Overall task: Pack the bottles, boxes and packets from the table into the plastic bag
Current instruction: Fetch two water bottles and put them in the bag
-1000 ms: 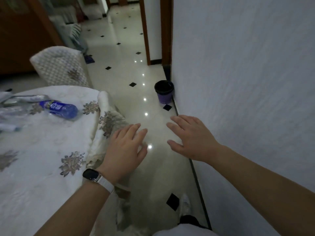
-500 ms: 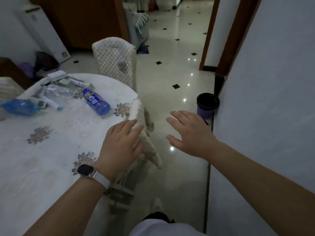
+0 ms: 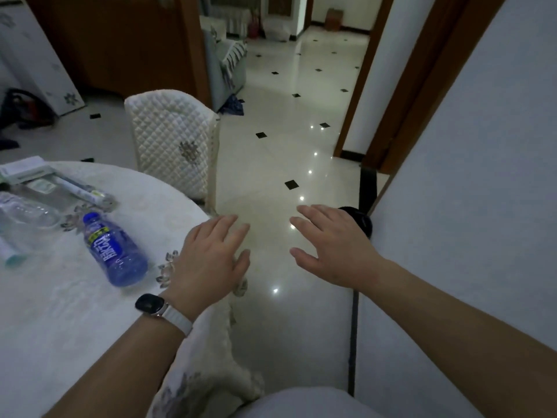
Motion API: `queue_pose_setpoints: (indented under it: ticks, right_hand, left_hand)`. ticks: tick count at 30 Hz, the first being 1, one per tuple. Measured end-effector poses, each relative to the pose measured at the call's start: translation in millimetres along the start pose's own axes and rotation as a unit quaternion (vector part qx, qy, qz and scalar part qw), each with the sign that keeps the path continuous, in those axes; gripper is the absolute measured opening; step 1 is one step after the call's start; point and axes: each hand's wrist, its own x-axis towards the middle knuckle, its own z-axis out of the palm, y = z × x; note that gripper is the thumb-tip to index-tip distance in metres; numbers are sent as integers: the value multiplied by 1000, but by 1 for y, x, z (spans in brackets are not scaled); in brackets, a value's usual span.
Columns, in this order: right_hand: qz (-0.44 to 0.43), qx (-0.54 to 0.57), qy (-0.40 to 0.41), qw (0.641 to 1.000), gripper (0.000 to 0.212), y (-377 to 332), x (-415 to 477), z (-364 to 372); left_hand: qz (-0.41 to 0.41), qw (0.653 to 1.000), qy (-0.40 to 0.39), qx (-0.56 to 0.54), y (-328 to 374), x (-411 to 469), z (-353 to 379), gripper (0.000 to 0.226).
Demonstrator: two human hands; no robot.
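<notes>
Here, the round table [image 3: 60, 327], under a white embroidered cloth, fills the lower left, and a quilted white chair [image 3: 171, 146] stands at its far edge. Both hands are stretched out flat, palms down, fingers straight, grasping nothing. The left hand [image 3: 208, 263] hovers over the table's right rim, and whether it touches the cloth cannot be told. The right hand [image 3: 334, 251] hangs over the glossy floor [image 3: 286, 116], apart from the table, with a dark bin [image 3: 360, 223] partly hidden behind it. Near the left hand, the blue bottle [image 3: 116, 251] lies on its side on the table. Its long axis runs diagonally, with the blue cap pointing to the far left and the base toward the near right. Its label carries large white characters on blue and a green-and-yellow band by the neck, too blurred to read. Farther left a clear bottle [image 3: 24, 211] also lies flat, cut off by the picture's edge. Beyond it sit a flat white box [image 3: 25, 168] and a long narrow packet [image 3: 83, 190], which slants from far left to near right; its print is too small to read. A dark-faced watch [image 3: 149, 304] on a white strap circles the left wrist.
</notes>
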Motion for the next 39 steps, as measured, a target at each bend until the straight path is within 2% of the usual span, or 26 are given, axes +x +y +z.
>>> queue_pose_setpoints:
  ticks: [6,9,22,25,31,39]
  right_hand:
    - [-7,19,-8,1000,56,40,63,29]
    - [-23,30,1,999,54,66,92,48]
    - [-133,127,-7,983,56,234,250,132]
    - [-165,145,-19,975,57,263,287,142]
    - [-251,185,-13,950,56,252,337,150]
    - [-354,206,-38,911,56,186,404,164]
  left_hand:
    - [-5,1000,11,7,-28,69,19,45]
    - [-18,1000,-11,22,-38,97,33,45]
    - [-189,972,-80,116,-29,254,93,46]
    - [-221,965,-70,127,-24,285,95,47]
    - [-302,938,-52,159,-39,283,89,46]
    - [-420,888,-19,186,-85,242,83,47]
